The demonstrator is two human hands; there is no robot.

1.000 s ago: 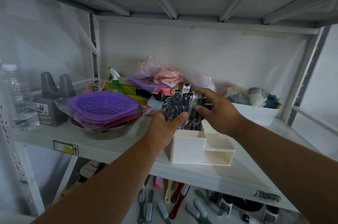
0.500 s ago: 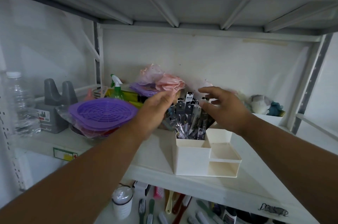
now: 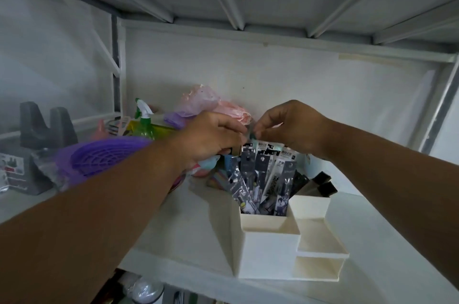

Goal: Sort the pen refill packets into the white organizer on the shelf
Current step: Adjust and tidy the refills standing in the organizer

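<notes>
On the white shelf [image 3: 188, 224], near its front edge, your organizer [image 3: 270, 251] already holds most refill packets [image 3: 260, 174] (back compartments). Your left hand [image 3: 211, 139] and right hand [image 3: 293, 124] pinch packet tops, fingers curled; little remains.

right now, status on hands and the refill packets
Both hands pinching above packets. Packets upright in organizer's tall rear compartments. Nothing blocking.

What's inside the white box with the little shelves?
The white box has pen packets standing in its tall back part. The low front parts look empty. The packets' bottoms are hidden.
</notes>
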